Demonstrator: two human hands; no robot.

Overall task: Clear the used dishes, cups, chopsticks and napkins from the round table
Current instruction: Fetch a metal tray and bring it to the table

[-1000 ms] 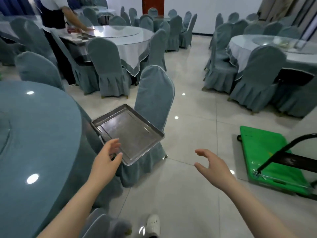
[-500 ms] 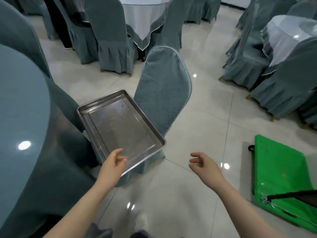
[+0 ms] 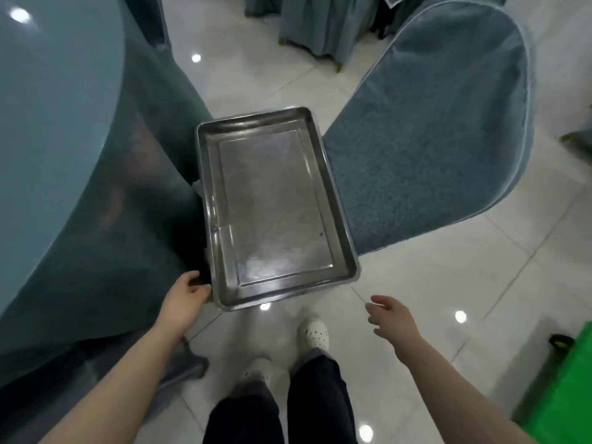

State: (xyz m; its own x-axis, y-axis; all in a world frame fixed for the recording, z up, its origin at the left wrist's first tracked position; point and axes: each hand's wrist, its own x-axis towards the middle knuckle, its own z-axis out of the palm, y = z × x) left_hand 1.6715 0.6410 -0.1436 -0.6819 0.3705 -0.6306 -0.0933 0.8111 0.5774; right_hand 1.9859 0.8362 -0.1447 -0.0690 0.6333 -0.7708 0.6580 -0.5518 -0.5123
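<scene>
An empty rectangular steel tray (image 3: 272, 206) lies flat on the seat of a chair, in the middle of the head view. My left hand (image 3: 185, 296) is at the tray's near left corner, fingers curled round its rim. My right hand (image 3: 392, 318) hovers just below and right of the tray's near right corner, fingers relaxed and spread, holding nothing. The round table (image 3: 48, 123) with its teal cloth fills the left side; no dishes show on the part in view.
The chair's teal-covered back (image 3: 432, 139) rises right of the tray. A green cart deck (image 3: 563, 389) sits at the lower right. More covered chairs (image 3: 320, 24) stand at the top. Glossy tiled floor lies around my feet (image 3: 314, 334).
The view has tilted down and closed in on the tray. My left hand has shifted to the tray's near left corner and curled on the rim; my right hand has come nearer the tray.
</scene>
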